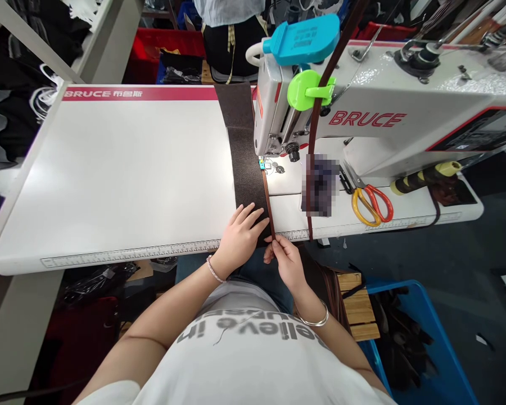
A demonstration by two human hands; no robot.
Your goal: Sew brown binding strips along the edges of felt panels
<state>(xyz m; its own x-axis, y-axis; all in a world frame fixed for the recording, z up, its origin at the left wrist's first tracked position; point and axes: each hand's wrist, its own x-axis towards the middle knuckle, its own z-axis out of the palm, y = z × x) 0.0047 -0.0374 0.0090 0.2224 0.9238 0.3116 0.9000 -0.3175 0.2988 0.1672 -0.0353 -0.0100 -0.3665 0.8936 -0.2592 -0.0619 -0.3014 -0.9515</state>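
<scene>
Dark cloth (pixel 245 154) runs from bench's (pixel 143 174) far edge to near edge, right border at sewing machine's (pixel 371 98) foot (pixel 262 164). Left hand (pixel 241 236) flat on cloth, fingers slightly spread, gripping nothing; right hand (pixel 287 259) pinches brown strip (pixel 269 198) at near edge. Advisable: strip straight along border, tension light and even, fingers clear of foot. Cloth matte, faint cross line; strip narrow, reddish-brown.

Cloth (pixel 248 163), centre: looked matt and faintly rough.
Table (pixel 130 174), left: was smooth, with a soft sheen.
Machine (pixel 371 90), upper right: had a glossy, finely pebbled coat.
Cover (pixel 306 39), top centre: was smooth plastic.
Clip (pixel 303 90), upper centre: was shiny plastic.
Scissors (pixel 360 183), right of centre: had metal blades, smooth plastic grips.
Bangle (pixel 316 324), lower centre: was polished metal.
Slats (pixel 360 311), lower right: were wood.
Tub (pixel 443 343), lower right: was smooth plastic.
</scene>
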